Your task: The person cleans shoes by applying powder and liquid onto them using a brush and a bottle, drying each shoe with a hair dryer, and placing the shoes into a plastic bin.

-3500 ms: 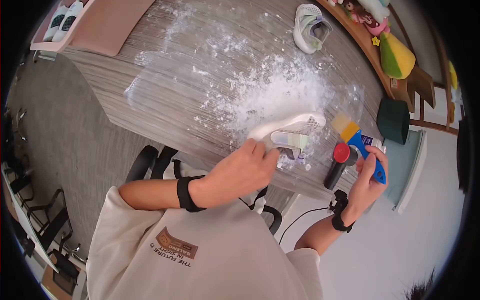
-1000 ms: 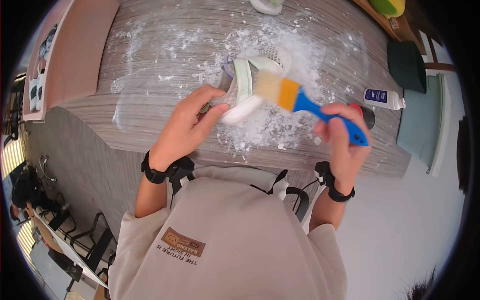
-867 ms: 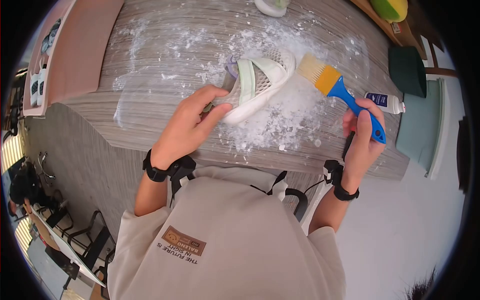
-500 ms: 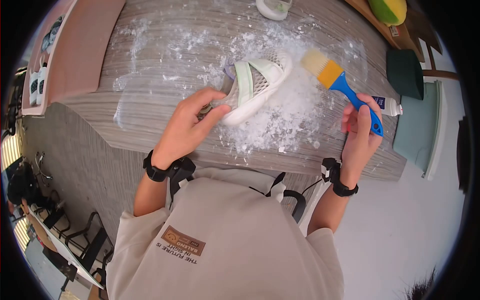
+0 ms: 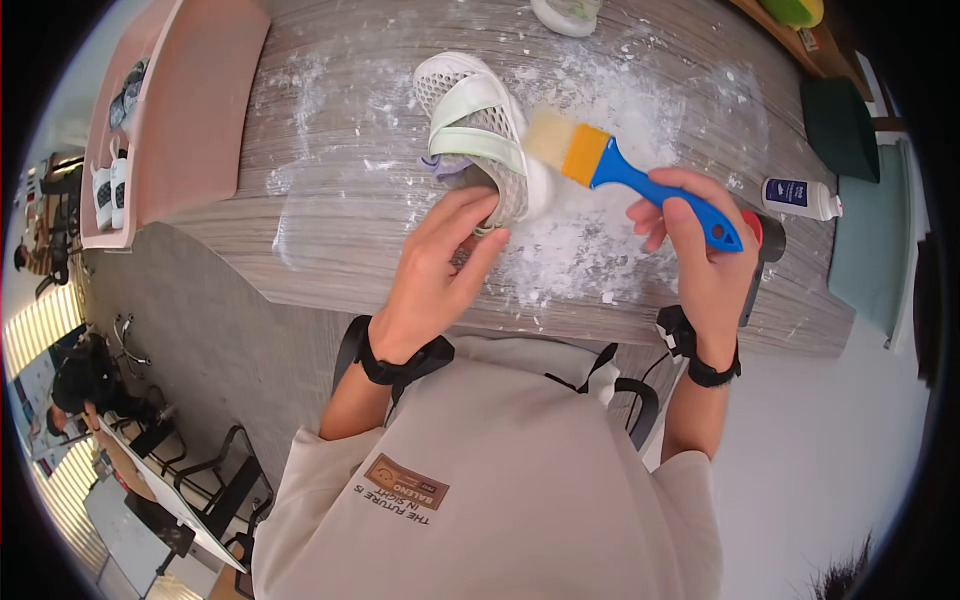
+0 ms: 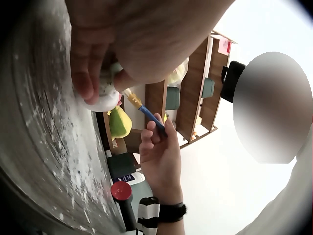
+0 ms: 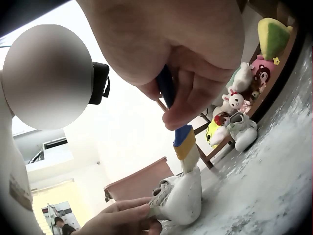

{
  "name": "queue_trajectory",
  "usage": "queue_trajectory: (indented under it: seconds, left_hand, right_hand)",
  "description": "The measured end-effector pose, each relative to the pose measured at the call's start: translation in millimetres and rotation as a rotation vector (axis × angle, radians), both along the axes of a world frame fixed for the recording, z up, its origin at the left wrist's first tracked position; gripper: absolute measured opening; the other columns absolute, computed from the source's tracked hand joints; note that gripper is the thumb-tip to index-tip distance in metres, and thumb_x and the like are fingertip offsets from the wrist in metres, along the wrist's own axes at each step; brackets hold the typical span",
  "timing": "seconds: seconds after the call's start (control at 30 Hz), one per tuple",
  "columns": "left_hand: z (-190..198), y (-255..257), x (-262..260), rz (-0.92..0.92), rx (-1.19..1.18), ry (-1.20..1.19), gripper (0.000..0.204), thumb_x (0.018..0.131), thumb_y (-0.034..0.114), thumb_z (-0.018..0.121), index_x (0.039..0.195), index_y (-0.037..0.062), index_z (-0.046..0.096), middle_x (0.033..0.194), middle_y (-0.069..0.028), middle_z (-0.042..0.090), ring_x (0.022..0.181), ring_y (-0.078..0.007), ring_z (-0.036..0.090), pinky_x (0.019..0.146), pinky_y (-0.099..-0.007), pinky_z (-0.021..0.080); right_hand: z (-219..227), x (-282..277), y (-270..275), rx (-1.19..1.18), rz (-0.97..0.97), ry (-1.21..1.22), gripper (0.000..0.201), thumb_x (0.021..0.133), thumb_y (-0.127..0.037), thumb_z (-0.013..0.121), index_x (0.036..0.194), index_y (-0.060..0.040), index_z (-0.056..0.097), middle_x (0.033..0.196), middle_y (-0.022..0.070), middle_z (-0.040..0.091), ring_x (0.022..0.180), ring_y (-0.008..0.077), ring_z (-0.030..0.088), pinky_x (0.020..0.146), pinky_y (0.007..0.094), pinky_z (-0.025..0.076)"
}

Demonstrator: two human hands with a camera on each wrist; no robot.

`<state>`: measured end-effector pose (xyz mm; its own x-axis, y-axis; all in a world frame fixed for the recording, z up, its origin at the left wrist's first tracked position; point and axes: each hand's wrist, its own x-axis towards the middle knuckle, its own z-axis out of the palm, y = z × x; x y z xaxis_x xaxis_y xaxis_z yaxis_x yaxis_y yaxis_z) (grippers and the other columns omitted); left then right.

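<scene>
My left hand (image 5: 440,262) grips the heel end of a white mesh shoe (image 5: 480,110) with pale green straps, thumb on one side and fingers on the other. Its toe points away and slightly left over the powdery table (image 5: 340,190). My right hand (image 5: 705,235) holds a flat brush (image 5: 620,170) by its blue handle. The pale bristles lie against the outer side of the shoe's sole; in the right wrist view the bristles (image 7: 190,162) meet the white shoe (image 7: 183,200) near its toe. The heel is partly hidden by my left fingers.
White powder (image 5: 590,230) is spread across the wood-grain table. A second shoe (image 5: 566,14) stands at the far side. To the right are a white bottle (image 5: 800,198), a black tool with a red end (image 5: 762,245) and a dark green container (image 5: 838,130). A pink bin (image 5: 195,120) stands left.
The shoe has swung round, its toe going from pointing right to pointing away and left. The brush has moved left from beside the powder to the shoe's side. Both hands keep their grip.
</scene>
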<state>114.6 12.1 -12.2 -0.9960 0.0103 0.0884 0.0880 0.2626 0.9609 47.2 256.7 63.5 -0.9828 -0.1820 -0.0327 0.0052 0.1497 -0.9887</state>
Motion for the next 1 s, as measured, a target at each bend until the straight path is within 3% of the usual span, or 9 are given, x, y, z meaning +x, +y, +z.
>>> queue_trajectory:
  seconds: [0.03, 0.13, 0.23, 0.47, 0.53, 0.7, 0.8, 0.93, 1.0]
  left_hand:
    - [3.9, -3.6, -1.8, -0.021, -0.119, 0.033, 0.028, 0.095, 0.002, 0.071, 0.121, -0.0065, 0.066, 0.122, -0.0134, 0.063, 0.085, -0.0175, 0.065, 0.064, -0.0284, 0.053]
    - [8.9, -8.2, -1.7, -0.034, -0.161, -0.006, 0.027, 0.09, 0.001, 0.074, 0.116, -0.0059, 0.068, 0.122, -0.0135, 0.063, 0.092, -0.0183, 0.065, 0.074, -0.0281, 0.055]
    - [8.3, -8.2, -4.3, -0.064, -0.228, 0.082, 0.027, 0.088, 0.0, 0.075, 0.113, -0.0062, 0.068, 0.122, -0.0133, 0.064, 0.093, -0.0199, 0.065, 0.076, -0.029, 0.054]
    - [3.4, -6.8, -4.2, -0.089, -0.266, 0.118, 0.028, 0.086, -0.007, 0.071, 0.114, -0.0055, 0.068, 0.121, -0.0139, 0.063, 0.1, -0.0284, 0.065, 0.082, -0.033, 0.054]
    - [-0.9, -9.0, -5.5, -0.098, -0.311, 0.186, 0.028, 0.086, -0.007, 0.069, 0.114, -0.0059, 0.067, 0.121, -0.0144, 0.063, 0.101, -0.0333, 0.066, 0.083, -0.0369, 0.055]
    - [1.8, -6.0, -6.5, -0.086, -0.314, 0.174, 0.025, 0.087, -0.008, 0.067, 0.112, -0.0053, 0.067, 0.12, -0.014, 0.064, 0.1, -0.0331, 0.066, 0.084, -0.0375, 0.054]
    - [3.8, -6.3, -7.1, -0.091, -0.321, 0.166, 0.025, 0.087, -0.008, 0.067, 0.112, -0.0051, 0.067, 0.119, -0.014, 0.064, 0.098, -0.0326, 0.066, 0.082, -0.0373, 0.054]
    - [2.8, -8.5, -7.0, -0.106, -0.379, 0.22, 0.024, 0.087, -0.007, 0.067, 0.111, -0.005, 0.067, 0.118, -0.0137, 0.064, 0.094, -0.0318, 0.066, 0.079, -0.0366, 0.055]
    - [6.0, -8.2, -5.8, -0.109, -0.377, 0.188, 0.024, 0.087, -0.007, 0.068, 0.111, -0.0048, 0.066, 0.117, -0.0135, 0.064, 0.093, -0.0319, 0.066, 0.078, -0.0365, 0.055]
  right_hand:
    - [1.7, 3.0, 5.1, 0.016, 0.009, -0.004, 0.02, 0.1, -0.007, 0.062, 0.115, 0.0041, 0.069, 0.09, 0.0132, 0.075, 0.076, 0.0116, 0.067, 0.065, 0.0233, 0.052]
    - [3.7, 7.4, 14.7, 0.029, -0.029, 0.002, 0.019, 0.1, -0.006, 0.062, 0.114, 0.0044, 0.07, 0.088, 0.0126, 0.075, 0.072, 0.0108, 0.066, 0.066, 0.0234, 0.053]
    - [5.7, 6.7, 8.3, -0.038, -0.079, 0.018, 0.018, 0.099, -0.005, 0.065, 0.113, 0.0035, 0.07, 0.089, 0.012, 0.076, 0.075, 0.0107, 0.068, 0.067, 0.0231, 0.053]
    - [11.0, 12.8, 4.7, 0.128, 0.115, 0.053, 0.015, 0.095, -0.007, 0.071, 0.109, -0.0014, 0.072, 0.088, 0.0082, 0.076, 0.077, 0.0109, 0.073, 0.066, 0.0212, 0.053]
    - [9.8, 22.3, 12.4, 0.124, 0.061, 0.036, 0.014, 0.095, -0.007, 0.071, 0.108, -0.0024, 0.073, 0.087, 0.0073, 0.076, 0.076, 0.0104, 0.073, 0.065, 0.0211, 0.052]
    - [10.7, 31.4, 16.4, 0.2, 0.213, 0.099, 0.012, 0.09, -0.005, 0.072, 0.102, -0.0049, 0.075, 0.082, 0.0071, 0.075, 0.073, 0.0097, 0.072, 0.063, 0.0219, 0.052]
    - [3.8, 29.0, 12.4, 0.174, 0.167, 0.198, 0.011, 0.089, -0.004, 0.072, 0.099, -0.005, 0.075, 0.079, 0.0071, 0.073, 0.068, 0.0089, 0.069, 0.061, 0.0227, 0.051]
    - [2.1, 19.0, 16.3, 0.236, 0.082, 0.149, 0.008, 0.091, -0.005, 0.07, 0.098, -0.004, 0.074, 0.076, 0.0046, 0.071, 0.066, 0.0064, 0.065, 0.058, 0.0218, 0.048]
    - [5.0, 12.5, 15.2, 0.165, 0.033, 0.154, 0.01, 0.095, -0.006, 0.067, 0.102, -0.0038, 0.074, 0.081, 0.0032, 0.072, 0.07, 0.0054, 0.065, 0.062, 0.0206, 0.049]
